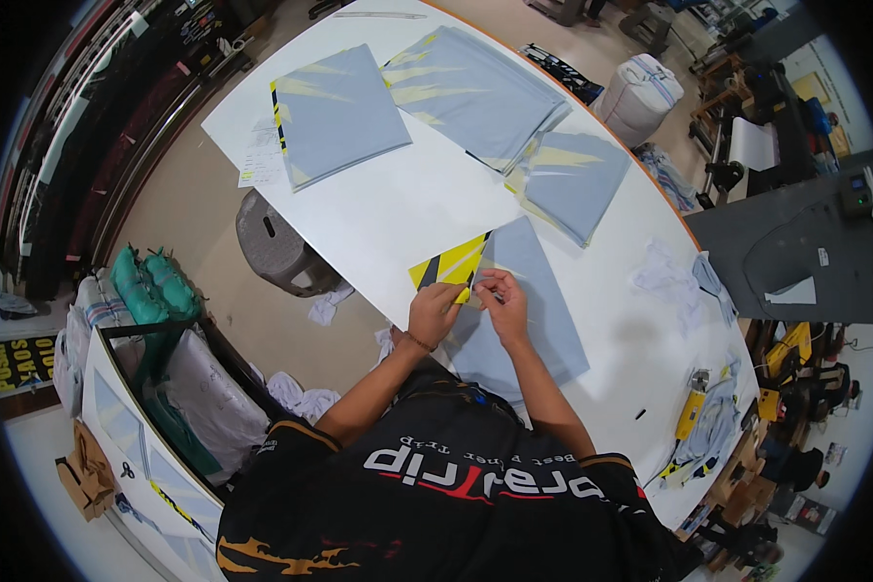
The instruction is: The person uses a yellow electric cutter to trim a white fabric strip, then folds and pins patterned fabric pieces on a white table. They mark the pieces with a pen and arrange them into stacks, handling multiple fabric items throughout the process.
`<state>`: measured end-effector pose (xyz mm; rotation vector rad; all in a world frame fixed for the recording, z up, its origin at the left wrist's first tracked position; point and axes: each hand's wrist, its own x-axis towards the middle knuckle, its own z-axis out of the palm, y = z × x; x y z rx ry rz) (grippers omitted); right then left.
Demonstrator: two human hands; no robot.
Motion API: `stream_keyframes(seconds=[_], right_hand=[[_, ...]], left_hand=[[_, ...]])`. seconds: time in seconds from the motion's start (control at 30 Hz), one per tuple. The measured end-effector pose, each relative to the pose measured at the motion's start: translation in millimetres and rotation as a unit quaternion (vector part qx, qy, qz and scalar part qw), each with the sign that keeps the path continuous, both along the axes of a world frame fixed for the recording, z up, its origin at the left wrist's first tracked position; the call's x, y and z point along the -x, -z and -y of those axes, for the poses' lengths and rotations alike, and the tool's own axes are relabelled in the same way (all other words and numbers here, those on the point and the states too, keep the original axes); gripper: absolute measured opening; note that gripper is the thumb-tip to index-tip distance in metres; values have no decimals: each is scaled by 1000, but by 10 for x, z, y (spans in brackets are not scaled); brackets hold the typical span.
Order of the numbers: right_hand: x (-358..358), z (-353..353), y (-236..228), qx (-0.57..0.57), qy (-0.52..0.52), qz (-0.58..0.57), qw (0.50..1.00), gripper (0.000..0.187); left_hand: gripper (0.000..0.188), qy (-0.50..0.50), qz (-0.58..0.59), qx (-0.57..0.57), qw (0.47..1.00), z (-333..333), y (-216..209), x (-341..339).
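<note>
A yellow fabric piece with black and grey stripes (448, 264) lies partly over a stack of grey-blue fabric (529, 335) at the table edge near me. My left hand (436, 312) is closed, with a small bright yellow bit of the piece showing between thumb and fingers. Close beside it, my right hand (504, 308) has its thumb and fingertips pinched together near the same edge. Whatever lies between those fingertips is too small to make out. Both forearms reach over the lower part of the grey-blue stack.
Farther off on the white table (407, 199) lie flat stacks of grey-blue fabric with pale yellow streaks (344, 116). Papers (260, 165) stick out at the left. White cloth scraps (669, 281) and a yellow tool (690, 415) are to the right. A grey stool (276, 247) stands beside the table.
</note>
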<state>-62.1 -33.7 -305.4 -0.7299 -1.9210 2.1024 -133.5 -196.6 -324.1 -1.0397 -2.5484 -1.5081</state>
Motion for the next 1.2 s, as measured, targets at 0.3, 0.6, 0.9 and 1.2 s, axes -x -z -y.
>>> stream_keyframes(seconds=[0.3,0.6,0.9,1.2], right_hand=[[-45,-479,-356,-304,-98,31,947,63],[-102,-730,-151,-363,-113,50,924,44],[-355,-721,-66,-345,-27,80,935,47],[-1255,-808,323,-569,148,198,785,44]], left_hand=[[44,99,-54,-25,993,-129,-240,-128],[40,139,-41,-29,989,-249,-342,-225],[26,7,57,-75,996,-49,-252,-24],[32,-220,62,98,969,574,531,544]])
